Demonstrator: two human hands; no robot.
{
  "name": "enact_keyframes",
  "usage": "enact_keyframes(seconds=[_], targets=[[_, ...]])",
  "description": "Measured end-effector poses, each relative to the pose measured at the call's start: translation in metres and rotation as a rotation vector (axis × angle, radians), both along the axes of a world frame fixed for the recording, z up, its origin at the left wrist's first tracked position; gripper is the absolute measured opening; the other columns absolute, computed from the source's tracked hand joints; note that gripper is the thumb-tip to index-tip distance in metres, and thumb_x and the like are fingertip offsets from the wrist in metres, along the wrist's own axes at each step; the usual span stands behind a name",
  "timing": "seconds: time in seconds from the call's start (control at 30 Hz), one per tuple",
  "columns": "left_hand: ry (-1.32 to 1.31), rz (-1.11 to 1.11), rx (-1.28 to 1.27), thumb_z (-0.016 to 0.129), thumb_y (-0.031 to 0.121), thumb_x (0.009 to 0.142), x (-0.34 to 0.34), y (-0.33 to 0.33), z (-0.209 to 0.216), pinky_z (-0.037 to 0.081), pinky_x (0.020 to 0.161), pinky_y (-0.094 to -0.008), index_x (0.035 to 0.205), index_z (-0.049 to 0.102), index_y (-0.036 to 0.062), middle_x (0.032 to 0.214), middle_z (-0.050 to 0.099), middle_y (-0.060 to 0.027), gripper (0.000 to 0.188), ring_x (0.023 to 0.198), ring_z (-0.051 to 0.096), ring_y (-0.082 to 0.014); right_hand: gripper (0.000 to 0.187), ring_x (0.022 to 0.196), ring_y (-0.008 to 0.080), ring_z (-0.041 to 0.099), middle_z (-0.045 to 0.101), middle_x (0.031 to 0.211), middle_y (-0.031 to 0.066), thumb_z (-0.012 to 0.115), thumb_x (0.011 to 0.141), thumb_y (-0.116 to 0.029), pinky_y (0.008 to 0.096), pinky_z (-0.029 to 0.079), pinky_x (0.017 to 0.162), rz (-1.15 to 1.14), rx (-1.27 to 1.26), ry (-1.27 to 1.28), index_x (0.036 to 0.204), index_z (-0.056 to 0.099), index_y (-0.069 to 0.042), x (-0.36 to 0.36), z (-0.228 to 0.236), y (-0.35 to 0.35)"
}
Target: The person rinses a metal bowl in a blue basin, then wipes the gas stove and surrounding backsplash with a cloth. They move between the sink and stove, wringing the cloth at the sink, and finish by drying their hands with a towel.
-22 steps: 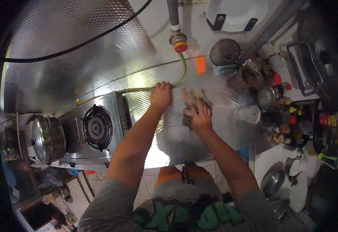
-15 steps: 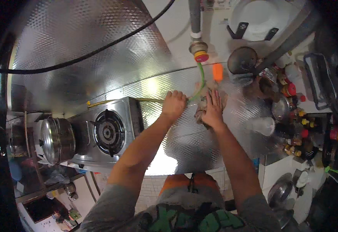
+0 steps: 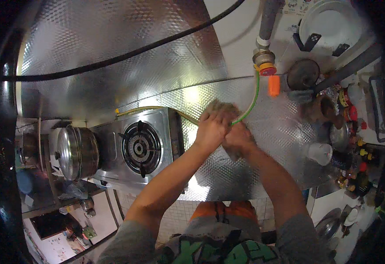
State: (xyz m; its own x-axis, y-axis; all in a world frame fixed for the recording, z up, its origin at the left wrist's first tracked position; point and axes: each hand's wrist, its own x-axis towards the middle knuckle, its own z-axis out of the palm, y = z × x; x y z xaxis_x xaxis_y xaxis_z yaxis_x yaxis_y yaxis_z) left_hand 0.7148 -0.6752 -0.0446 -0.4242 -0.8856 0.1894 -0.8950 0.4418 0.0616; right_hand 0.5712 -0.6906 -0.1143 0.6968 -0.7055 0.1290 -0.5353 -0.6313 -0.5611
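Observation:
My left hand [image 3: 212, 131] is closed around the yellow-green gas hose [image 3: 250, 105], its fingers up against a greyish-brown cloth [image 3: 222, 109]. Pressed close on its right, my right hand [image 3: 239, 138] is closed with the cloth bunched in it, at the hose. One part of the cloth shows beyond my fingers and another hangs out below; motion blurs it. The hose hangs from a valve with a red and yellow end [image 3: 265, 66], passes my hands and runs behind the gas stove [image 3: 141, 147].
A lidded steel pot [image 3: 74, 152] stands left of the burner. An orange object [image 3: 274, 86] lies beneath the valve. To the right are a clear plastic cup [image 3: 321, 153], a clay-coloured pot [image 3: 322, 107] and several bottles. A black cable [image 3: 126, 61] crosses above the foil-covered counter [image 3: 280, 149].
My right hand has gone from lying flat on the cloth to closing on it, beside my left hand. The cloth has come up to the hose. The view has shifted left.

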Motion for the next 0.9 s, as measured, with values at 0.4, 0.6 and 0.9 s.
enact_keyframes(seconds=[0.4,0.6,0.9], targets=[[0.44,0.306,0.606,0.068,0.023,0.086,0.024,0.028,0.042,0.054,0.077,-0.0396,0.097,0.066,0.0011,0.104,0.067,-0.0185,0.025,0.089,0.067,-0.0304,0.029,0.121,0.0297,0.051,0.057,0.128,0.019,0.059,0.089,-0.018,0.0438,0.038,0.105,-0.613,-0.132,-0.053,0.114,0.063,-0.004,-0.065,-0.012,0.101],[1.103,0.345,0.872,0.068,0.014,0.09,-0.001,0.1,-0.023,0.052,0.081,-0.0321,0.117,0.058,0.0025,0.102,0.067,-0.0072,0.03,0.092,0.064,-0.0173,0.047,0.095,0.0277,0.061,0.06,0.113,0.0139,0.046,0.101,-0.039,0.0383,0.049,0.084,-1.172,1.029,-1.206,0.12,0.056,0.002,-0.006,0.007,0.105],[1.022,0.409,0.731,0.07,0.013,0.085,0.09,0.052,0.071,0.048,0.067,-0.0257,0.099,0.062,0.0007,0.084,0.064,-0.0028,0.02,0.076,0.057,-0.0079,0.041,0.107,0.0199,0.056,0.059,0.119,0.0123,0.063,0.095,-0.026,0.0336,0.045,0.092,-0.736,0.912,-1.099,0.124,0.053,0.002,0.053,0.108,0.065]])
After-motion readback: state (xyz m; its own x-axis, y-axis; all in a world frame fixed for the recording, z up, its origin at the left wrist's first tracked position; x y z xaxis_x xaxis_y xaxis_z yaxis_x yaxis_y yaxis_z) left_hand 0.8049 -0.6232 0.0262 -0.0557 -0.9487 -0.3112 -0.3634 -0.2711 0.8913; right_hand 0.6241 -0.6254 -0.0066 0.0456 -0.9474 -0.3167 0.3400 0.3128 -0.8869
